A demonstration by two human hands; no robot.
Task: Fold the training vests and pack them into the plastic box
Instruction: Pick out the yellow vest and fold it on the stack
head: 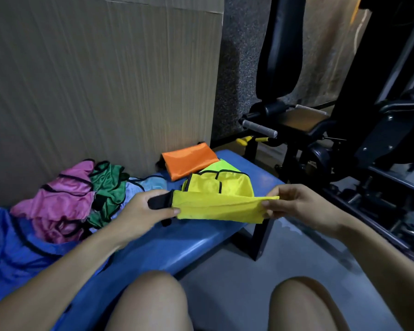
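I hold a yellow vest (215, 206), folded into a long strip, stretched level above the blue bench (177, 249). My left hand (144, 211) grips its black-trimmed end and my right hand (294, 204) pinches the other end. Behind it on the bench lie another yellow vest (227, 185), a lime green vest (221, 166) under that and a folded orange vest (189, 160). Loose pink (62, 199), green (110, 187), light blue (144, 185) and dark blue (12, 254) vests are heaped to the left. No plastic box is in view.
A tall cardboard sheet (93, 80) stands right behind the bench. Black gym machines (344, 120) with a grey handle (259, 128) fill the right side. Grey floor (237, 266) lies beyond the bench's near edge, and my knees are at the bottom.
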